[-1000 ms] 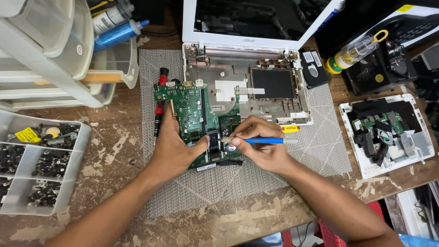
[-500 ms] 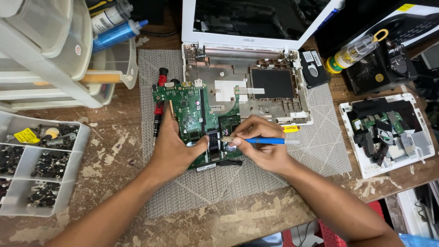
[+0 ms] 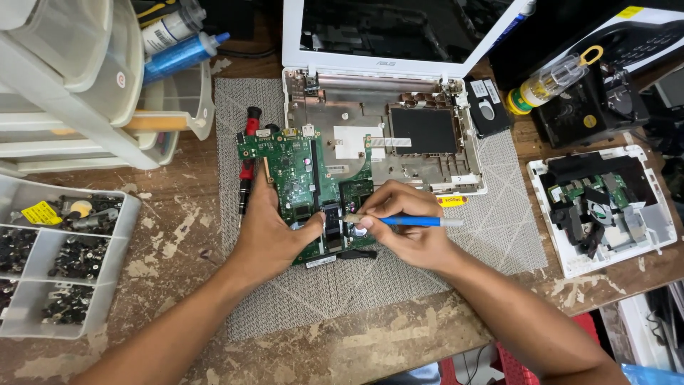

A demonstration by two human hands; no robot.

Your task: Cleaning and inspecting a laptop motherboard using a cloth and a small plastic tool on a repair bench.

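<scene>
almost nothing has shifted over the last second: the left hand [image 3: 271, 232] stays pressed flat on the lower left part of the green circuit board [image 3: 303, 178], thumb reaching across to a dark part near the board's bottom edge, and the right hand [image 3: 406, 228] keeps its fingers pinched together around the blue-handled tool [image 3: 410, 222], whose tip sits just beyond that thumb. the board lies on the grey mat [image 3: 499, 235], overlapping the left side of the opened white laptop shell [image 3: 399, 135] that sits just past both hands. so the work looks like a steady, fine job at one spot rather than a move between spots. the tool tip itself is hard to read, and the exact point it touches is hidden between thumb and fingers; i cannot tell whether it prises, brushes or presses. the left palm covers part of the board. a red and black probe [image 3: 248, 153] lies beyond the left hand, half under the board, and the screw tray [image 3: 107, 285] is cut off at the frame's left edge.
</scene>
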